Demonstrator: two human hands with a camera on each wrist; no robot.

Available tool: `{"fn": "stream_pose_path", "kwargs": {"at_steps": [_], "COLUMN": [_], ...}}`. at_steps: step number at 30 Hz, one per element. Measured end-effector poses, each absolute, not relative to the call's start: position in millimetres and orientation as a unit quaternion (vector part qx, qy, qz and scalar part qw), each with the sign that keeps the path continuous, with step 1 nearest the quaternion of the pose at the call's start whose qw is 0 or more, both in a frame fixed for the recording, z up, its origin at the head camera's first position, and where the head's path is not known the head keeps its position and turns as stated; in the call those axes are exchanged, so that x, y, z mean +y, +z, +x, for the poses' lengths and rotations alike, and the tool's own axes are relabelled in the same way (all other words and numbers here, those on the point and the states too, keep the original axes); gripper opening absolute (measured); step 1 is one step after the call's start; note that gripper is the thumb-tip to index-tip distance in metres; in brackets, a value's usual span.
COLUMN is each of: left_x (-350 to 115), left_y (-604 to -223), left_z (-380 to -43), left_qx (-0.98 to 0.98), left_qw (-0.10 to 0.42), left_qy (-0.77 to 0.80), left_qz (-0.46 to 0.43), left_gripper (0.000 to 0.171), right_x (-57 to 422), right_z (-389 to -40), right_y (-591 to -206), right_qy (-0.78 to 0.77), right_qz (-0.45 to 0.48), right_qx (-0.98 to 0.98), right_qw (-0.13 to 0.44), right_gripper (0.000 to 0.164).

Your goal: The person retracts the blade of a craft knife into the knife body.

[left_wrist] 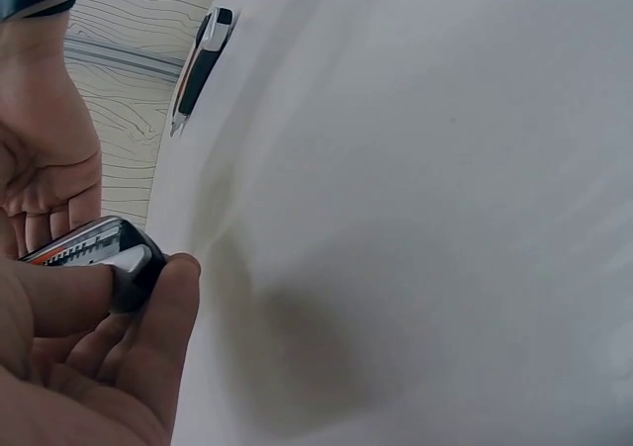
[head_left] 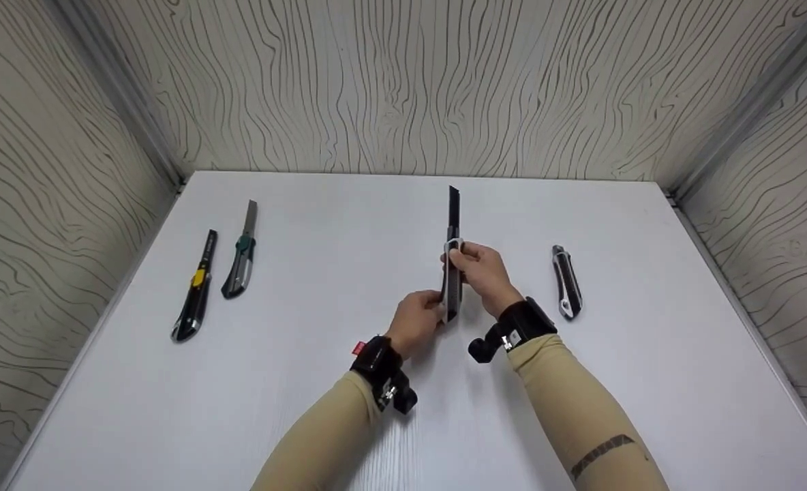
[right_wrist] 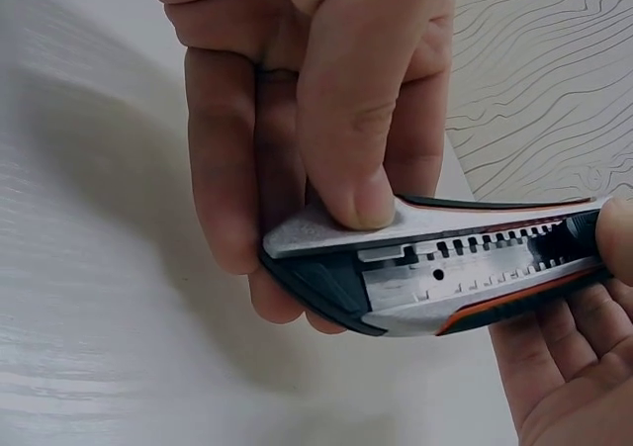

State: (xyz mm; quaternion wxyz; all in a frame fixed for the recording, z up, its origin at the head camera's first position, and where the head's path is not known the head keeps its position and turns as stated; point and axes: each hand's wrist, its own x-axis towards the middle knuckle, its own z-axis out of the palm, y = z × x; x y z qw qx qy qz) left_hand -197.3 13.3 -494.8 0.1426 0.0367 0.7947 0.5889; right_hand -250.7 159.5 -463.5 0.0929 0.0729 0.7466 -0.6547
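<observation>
Both hands hold a utility knife (head_left: 452, 286) above the middle of the white table. Its long dark blade (head_left: 454, 206) extends out of the front, pointing toward the back wall. My left hand (head_left: 414, 322) pinches the knife's tail end between thumb and fingers. Farther up the handle, my right hand (head_left: 486, 274) grips it near the blade end, thumb on the dark slider. Close up in the right wrist view, the handle (right_wrist: 413, 317) shows grey metal, dark green and orange trim, and a notched blade channel. The left wrist view shows the tail end (left_wrist: 131, 258) between left-hand fingers.
To the left lie a black utility knife with a yellow slider (head_left: 194, 293) and a grey one with a teal slider (head_left: 241, 266), its blade out. Right of the hands lies another utility knife (head_left: 568, 286), blade not showing. Wood-grain panels (head_left: 403, 88) enclose the table.
</observation>
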Motion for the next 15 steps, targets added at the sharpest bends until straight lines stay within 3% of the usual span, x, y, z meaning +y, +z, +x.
{"fn": "stream_pose_path", "kwargs": {"at_steps": [15], "left_x": [13.3], "left_y": [-492.4], "left_z": [-195.3], "left_qx": [0.802], "left_qw": [0.137], "left_qy": [0.581], "left_qz": [0.031], "left_gripper": [0.027], "right_x": [158.2], "right_z": [-248.6], "right_y": [-463.1], "right_qy": [-0.654], "right_qz": [0.071], "right_qx": [0.747], "right_qw": [0.094], "right_gripper": [0.029]}}
